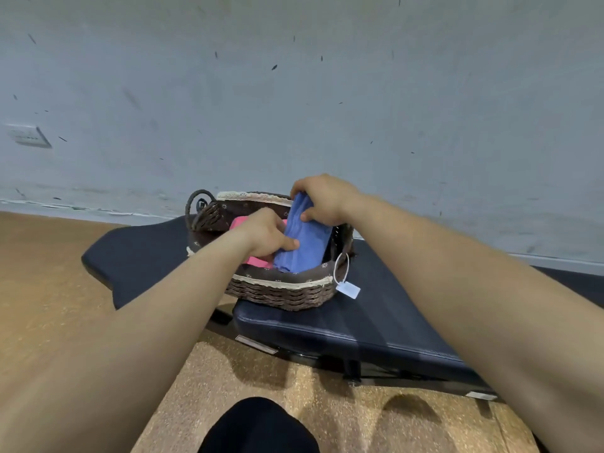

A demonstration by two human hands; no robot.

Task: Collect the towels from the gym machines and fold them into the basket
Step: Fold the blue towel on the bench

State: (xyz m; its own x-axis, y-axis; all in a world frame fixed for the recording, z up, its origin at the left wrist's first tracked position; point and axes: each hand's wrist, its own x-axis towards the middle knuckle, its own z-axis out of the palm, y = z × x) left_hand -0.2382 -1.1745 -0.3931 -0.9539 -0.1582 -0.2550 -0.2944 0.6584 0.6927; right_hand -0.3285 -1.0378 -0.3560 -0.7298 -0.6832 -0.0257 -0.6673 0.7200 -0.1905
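Observation:
A brown wicker basket (281, 292) with a lace-trimmed liner stands on a dark padded gym bench (376, 322). A folded blue towel (304, 240) stands tilted inside it, its lower end down in the basket. My right hand (323, 199) grips the towel's upper end. My left hand (266, 233) holds the towel's left side lower down, thumb on the cloth. A pink towel (258, 261) lies in the basket under my left hand, mostly hidden.
A white tag (348, 289) hangs on a loop from the basket's right side. The bench runs from left to lower right over a brown cork-like floor (49, 273). A grey wall (294, 93) stands close behind, with a socket plate (27, 135) at left.

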